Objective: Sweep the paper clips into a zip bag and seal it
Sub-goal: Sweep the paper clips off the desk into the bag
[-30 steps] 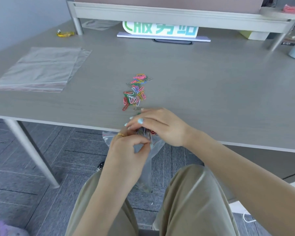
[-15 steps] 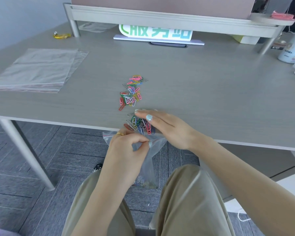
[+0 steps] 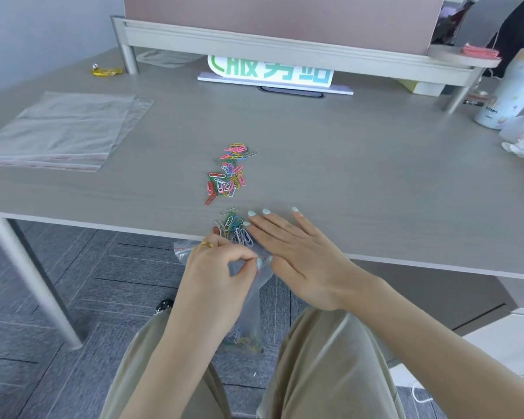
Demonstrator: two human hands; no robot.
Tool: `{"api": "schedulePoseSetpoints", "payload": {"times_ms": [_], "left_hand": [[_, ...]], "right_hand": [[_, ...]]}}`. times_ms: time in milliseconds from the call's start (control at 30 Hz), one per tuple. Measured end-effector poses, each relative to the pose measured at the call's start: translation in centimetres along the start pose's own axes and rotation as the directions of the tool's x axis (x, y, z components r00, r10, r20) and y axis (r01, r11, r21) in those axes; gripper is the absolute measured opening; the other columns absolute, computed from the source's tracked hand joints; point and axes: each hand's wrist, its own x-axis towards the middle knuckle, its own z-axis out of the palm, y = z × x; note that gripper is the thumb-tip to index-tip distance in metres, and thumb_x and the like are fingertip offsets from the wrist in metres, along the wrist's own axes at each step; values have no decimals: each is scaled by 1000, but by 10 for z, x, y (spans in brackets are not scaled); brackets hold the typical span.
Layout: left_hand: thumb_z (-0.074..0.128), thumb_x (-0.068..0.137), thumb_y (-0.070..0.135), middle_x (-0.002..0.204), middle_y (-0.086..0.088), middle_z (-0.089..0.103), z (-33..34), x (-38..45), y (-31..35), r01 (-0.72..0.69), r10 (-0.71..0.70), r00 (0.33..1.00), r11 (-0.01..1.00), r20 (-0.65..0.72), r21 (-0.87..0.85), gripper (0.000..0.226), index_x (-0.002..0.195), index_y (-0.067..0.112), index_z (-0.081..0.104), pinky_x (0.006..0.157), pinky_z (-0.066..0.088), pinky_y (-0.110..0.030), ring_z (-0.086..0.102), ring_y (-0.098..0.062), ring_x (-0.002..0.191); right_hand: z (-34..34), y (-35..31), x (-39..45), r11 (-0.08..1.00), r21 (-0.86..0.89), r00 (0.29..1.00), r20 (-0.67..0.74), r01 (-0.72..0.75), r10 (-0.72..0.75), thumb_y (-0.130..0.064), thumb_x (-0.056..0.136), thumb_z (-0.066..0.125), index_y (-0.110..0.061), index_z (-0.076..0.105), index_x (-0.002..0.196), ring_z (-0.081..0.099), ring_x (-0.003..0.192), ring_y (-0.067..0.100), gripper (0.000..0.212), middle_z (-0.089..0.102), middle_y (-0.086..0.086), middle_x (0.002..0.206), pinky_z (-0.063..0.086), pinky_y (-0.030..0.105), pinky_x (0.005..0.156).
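right hand [image 3: 288,252]: flat on the table [image 3: 375,176] near its front edge, palm down, fingers straight and spread, holding nothing; just beside a small cluster of paper clips [image 3: 235,229].
left hand [image 3: 221,264]: below the table edge, fingers curled, pinching the mouth of the zip bag [image 3: 248,297].
zip bag: hangs below the edge, some clips at its bottom.
loose pile of clips [image 3: 229,173]: farther back on the table.
spare bags [image 3: 61,131]: far left, flat.

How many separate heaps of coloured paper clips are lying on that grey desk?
2 on the grey desk: a larger heap of coloured paper clips mid-desk, a smaller heap at the near edge beside the right hand. More lie inside the clear zip bag.
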Motion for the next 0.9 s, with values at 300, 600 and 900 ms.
{"api": "schedulePoseSetpoints", "payload": {"times_ms": [300,600,900], "left_hand": [[65,75,7,78,17,51,-1,-2,-2,-10,10,1000,1000,-3,18,9,74,13,72,73,32,-1,53,-13,85],[63,76,3,80,20,51,-8,2,-3,3,-3,1000,1000,-18,9,13,74,12,73,72,32,-1,54,-17,90],[64,76,7,80,14,53,-6,3,-1,10,-10,1000,1000,-11,-7,11,77,15,72,71,31,2,51,-10,81]], "right_hand": [[-11,-3,51,842,530,993,10,-102,114,-26,84,18,-18,32,141,15,140,2,60,26,-4,153,3,26,118],[-10,-16,50,756,655,1000,-18,11,1,-16,80,25,-6,63,115,44,128,11,53,56,6,133,31,31,110],[-9,-12,40,332,943,999,-13,-1,38,-18,84,26,-27,49,124,57,113,13,47,59,2,121,42,23,100]]}}
